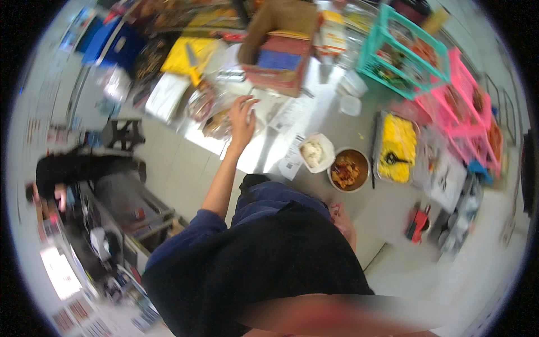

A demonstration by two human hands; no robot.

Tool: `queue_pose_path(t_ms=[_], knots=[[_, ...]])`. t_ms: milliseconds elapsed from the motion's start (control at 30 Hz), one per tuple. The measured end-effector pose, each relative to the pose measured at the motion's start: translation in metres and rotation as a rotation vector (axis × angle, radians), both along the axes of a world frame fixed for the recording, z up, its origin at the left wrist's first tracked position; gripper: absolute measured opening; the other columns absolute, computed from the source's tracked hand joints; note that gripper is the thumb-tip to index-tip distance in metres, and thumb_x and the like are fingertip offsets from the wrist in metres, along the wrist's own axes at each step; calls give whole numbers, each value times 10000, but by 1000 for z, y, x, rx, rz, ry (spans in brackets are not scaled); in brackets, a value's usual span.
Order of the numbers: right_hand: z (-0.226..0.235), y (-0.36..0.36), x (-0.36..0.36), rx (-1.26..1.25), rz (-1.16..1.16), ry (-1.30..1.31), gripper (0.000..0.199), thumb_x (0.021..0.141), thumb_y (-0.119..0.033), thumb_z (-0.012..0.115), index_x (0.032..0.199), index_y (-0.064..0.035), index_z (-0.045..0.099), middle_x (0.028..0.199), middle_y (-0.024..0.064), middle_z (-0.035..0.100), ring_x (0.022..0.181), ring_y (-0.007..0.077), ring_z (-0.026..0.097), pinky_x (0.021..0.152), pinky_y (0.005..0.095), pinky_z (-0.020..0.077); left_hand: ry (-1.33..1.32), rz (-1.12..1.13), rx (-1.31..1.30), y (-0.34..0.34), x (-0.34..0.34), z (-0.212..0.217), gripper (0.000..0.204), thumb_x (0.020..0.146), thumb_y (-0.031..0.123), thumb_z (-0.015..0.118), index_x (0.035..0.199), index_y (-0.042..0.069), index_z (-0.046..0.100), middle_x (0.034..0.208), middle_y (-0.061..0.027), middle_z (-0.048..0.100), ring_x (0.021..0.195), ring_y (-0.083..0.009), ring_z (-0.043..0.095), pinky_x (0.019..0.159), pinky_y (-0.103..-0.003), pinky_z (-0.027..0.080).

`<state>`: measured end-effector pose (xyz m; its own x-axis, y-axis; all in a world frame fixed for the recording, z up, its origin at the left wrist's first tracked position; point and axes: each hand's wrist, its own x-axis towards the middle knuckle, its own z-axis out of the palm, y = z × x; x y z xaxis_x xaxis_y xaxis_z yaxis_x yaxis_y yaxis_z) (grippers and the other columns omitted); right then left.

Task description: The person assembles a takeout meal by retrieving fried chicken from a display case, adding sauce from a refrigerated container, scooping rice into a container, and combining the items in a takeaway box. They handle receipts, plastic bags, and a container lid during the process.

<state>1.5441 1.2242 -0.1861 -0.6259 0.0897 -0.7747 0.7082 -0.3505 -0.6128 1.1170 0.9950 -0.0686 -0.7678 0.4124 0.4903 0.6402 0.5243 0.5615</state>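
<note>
— Hands first: where are they now?

— Left hand (pixel 242 115) is stretched far forward over the steel desk (pixel 365 213), fingers spread and released, holding nothing. It hovers at the clear plastic bags of food (pixel 210 109), just beside the white printed paper slips (pixel 289 121). Right hand (pixel 342 220) stays low near the body, at the desk edge; the picture is too blurred there, so I cannot tell if it is clenched or released.

— What else is on the desk?

— White paper bowl with rice (pixel 315 151) touches almost the round metal bowl of orange-brown stew (pixel 348 169); to the right is a steel tray of yellow food (pixel 397 147) with a black spoon.

— How to take a bag well?

— I think it is better to pinch it at the top, not to press the soft middle, and to lift it straight so the slips beside are not dragged.
</note>
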Motion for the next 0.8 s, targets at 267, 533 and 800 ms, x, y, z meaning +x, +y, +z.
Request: queue_pose_path(t_ms=[267, 533, 800], knots=[[-16, 1, -6, -84, 2, 23, 300, 901, -7, 629, 1122, -160, 496, 762, -14, 493, 652, 86, 477, 586, 246, 408, -28, 232, -10, -80, 1, -3, 385, 830, -18, 594, 1164, 168, 644, 1291, -53, 546, 1283, -298, 444, 1004, -457, 315], [-62, -24, -39, 273, 162, 54, 326, 784, 33, 731, 1009, -121, 553, 746, -38, 477, 632, 65, 402, 554, 222, 312, -55, 486, 38, -178, -32, -15, 380, 831, -11, 592, 1161, 169, 645, 1293, -48, 533, 1283, -292, 427, 1008, -465, 315], [-51, -124, -128, 264, 104, -35, 338, 726, 84, 740, 924, -92, 532, 739, -6, 509, 630, 95, 466, 544, 255, 370, -35, 518, 39, -279, -134, -39, 400, 820, -8, 600, 1164, 191, 650, 1305, -52, 531, 1289, -292, 424, 1008, -492, 325]])
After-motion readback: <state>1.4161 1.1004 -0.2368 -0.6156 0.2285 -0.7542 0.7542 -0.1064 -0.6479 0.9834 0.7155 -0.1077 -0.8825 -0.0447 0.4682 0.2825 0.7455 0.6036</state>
